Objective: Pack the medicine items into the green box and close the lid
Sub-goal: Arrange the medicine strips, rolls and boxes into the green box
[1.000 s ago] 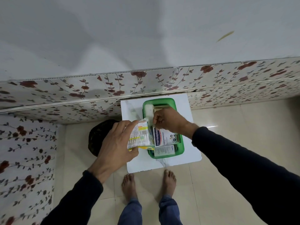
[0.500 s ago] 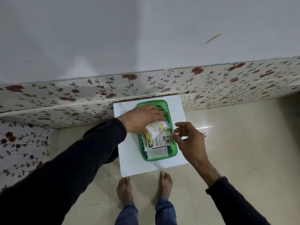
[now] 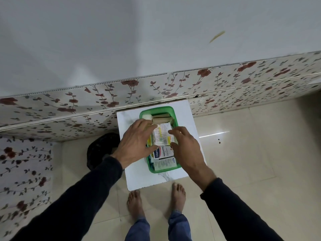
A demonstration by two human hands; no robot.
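Nearest the camera, bare feet on the cream tiled floor (image 3: 243, 153), then two dark sleeves reaching up to a small white marble-look bench (image 3: 139, 176) pushed against the floral wall panel.

On the bench sits the green plastic box (image 3: 165, 170), open, no lid in sight anywhere. At its 6 o'clock end there's a pale printed carton (image 3: 165, 164), and just above that a white-and-blue Hansaplast plaster box (image 3: 162, 152).

Both hands are over the middle of the box, working the clear crinkly packet of cotton buds (image 3: 162, 135). The left hand (image 3: 134, 145) comes in from 8 o'clock, fingers spread and resting on the packet's left edge, not really clamped, more pressing. The right hand (image 3: 186, 148) comes from 4 o'clock, fingers apart and curled at the packet's right edge; can't tell if it's actually touching.

Beyond the hands, toward 12 o'clock, there are brown rolled bandages (image 3: 162, 120) and a white round tub (image 3: 146, 117) in the 11 o'clock corner.

My take: the packet needs to sit flat, so push it down evenly from both sides and tuck the floppy edges inside the rim. The box looks pretty full, so anything riding high would probably stop the lid seating. Off at 9 o'clock there's a black bag (image 3: 102, 148) on the floor.
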